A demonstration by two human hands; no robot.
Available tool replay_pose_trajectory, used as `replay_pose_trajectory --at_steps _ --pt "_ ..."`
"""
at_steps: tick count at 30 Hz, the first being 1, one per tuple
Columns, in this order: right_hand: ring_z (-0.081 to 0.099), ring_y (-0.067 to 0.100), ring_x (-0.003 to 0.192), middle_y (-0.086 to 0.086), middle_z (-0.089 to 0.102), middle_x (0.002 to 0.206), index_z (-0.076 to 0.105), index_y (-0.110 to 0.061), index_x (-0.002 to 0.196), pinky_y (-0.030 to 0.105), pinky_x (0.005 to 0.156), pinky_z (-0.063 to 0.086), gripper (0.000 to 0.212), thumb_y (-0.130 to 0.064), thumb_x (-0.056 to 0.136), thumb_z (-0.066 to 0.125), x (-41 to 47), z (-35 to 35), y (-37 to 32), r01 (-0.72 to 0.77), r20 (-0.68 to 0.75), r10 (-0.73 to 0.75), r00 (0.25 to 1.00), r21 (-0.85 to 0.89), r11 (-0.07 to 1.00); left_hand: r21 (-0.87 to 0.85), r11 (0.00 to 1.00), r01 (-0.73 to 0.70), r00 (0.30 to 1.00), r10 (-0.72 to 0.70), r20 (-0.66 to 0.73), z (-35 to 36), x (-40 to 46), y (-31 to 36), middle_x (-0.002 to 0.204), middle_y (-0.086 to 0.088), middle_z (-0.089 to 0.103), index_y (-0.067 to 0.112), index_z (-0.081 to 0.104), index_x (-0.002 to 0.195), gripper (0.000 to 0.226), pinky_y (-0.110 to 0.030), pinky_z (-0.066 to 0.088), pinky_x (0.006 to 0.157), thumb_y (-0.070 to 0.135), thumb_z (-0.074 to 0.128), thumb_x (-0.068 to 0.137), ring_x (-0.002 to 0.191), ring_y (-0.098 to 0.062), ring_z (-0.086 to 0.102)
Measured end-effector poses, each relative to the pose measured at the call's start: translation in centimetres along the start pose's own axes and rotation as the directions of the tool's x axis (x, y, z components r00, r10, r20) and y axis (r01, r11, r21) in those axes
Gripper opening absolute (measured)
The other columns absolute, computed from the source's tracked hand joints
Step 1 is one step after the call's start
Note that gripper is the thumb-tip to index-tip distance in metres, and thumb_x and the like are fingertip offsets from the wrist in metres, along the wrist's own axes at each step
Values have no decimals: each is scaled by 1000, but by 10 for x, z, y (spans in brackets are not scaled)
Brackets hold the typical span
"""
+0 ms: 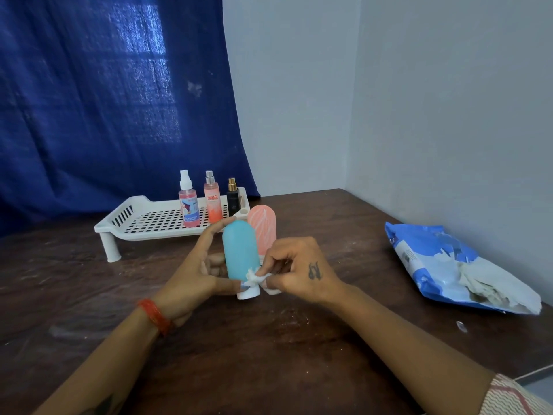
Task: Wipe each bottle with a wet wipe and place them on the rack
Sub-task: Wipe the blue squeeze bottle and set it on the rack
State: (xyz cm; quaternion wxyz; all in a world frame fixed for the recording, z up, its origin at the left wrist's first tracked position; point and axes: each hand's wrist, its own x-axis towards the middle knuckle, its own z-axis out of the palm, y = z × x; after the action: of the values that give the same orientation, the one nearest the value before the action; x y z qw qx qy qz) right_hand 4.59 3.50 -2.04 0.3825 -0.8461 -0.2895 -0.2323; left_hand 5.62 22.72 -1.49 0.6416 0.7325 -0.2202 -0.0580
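My left hand (194,272) grips a turquoise bottle (241,253) that stands cap-down on its white cap over the table. My right hand (299,272) pinches a crumpled white wet wipe (256,278) against the bottle's lower part, by the cap. A pink bottle (264,227) stands just behind the turquoise one. The white perforated rack (149,221) sits further back on short legs. On its right side stand three spray bottles: a pink one with a white sprayer (188,206), an orange-pink one (213,202) and a dark one with a gold top (232,196).
A torn blue-and-white wet wipe pack (449,265) lies at the table's right, wipes spilling out. The dark wooden table (269,339) meets a grey wall on the right. A blue curtain (104,100) hangs behind the rack.
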Motion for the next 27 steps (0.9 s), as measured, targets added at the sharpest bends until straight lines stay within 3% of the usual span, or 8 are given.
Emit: replay_pose_trajectory --at_steps 4,8,11,15,18,20,22,27 --pt "61 5 79 4 70 86 72 -6 87 13 69 52 11 -7 77 68 0 3 -2 205 -311 -245 918 -157 966 -93 996 -3 997 -5 -82 -2 1 3 103 -14 72 48 35 126 102 -39 59 70 -8 82 54 92 -28 70" --pt "62 14 89 9 68 95 72 -7 91 19 80 51 19 -9 80 56 -6 12 -8 404 -120 -465 877 -340 849 -195 981 -12 985 -22 -170 0 1 5 97 -14 73 46 36 123 92 -34 59 61 -5 73 55 83 -26 72" --pt "62 16 92 10 68 97 71 -6 93 22 83 51 25 -13 83 49 -5 15 -10 413 -98 -480 872 -380 828 -253 967 -17 979 -34 -200 1 0 7 99 -15 72 43 34 125 94 -36 59 62 -2 72 51 85 -27 71" --pt "58 7 91 6 67 96 68 -5 94 10 80 46 20 -5 85 50 -1 17 -11 220 -274 -257 927 -161 962 -306 950 -56 977 -11 -213 2 1 9 103 -17 70 43 35 124 92 -37 60 66 -4 70 53 88 -28 71" --pt "60 6 94 0 65 106 63 -12 102 11 73 50 16 -7 89 58 2 14 -18 -191 -195 215 957 133 973 -305 947 -97 971 24 -236 0 2 8 108 -16 69 43 32 131 99 -37 59 70 -4 72 53 95 -26 70" --pt "62 12 97 3 62 114 59 -11 110 17 73 54 22 -2 90 55 4 12 -24 -453 44 500 865 496 741 -290 949 -125 966 50 -252 0 2 7 109 -15 68 43 32 131 104 -36 59 71 -4 78 50 97 -26 69" --pt "65 20 98 11 59 119 56 -5 112 28 77 57 25 6 90 50 6 12 -29 -555 268 591 760 741 378 -247 957 -155 959 85 -270 0 2 6 109 -15 69 43 33 130 111 -35 59 71 -2 86 44 97 -26 69" --pt "68 31 87 26 57 119 46 8 124 31 67 59 35 13 90 41 7 9 -30 -589 563 549 618 794 -150 -69 968 -242 927 209 -312 4 2 4 120 -12 61 40 27 134 101 -41 55 87 6 77 53 104 -23 66"
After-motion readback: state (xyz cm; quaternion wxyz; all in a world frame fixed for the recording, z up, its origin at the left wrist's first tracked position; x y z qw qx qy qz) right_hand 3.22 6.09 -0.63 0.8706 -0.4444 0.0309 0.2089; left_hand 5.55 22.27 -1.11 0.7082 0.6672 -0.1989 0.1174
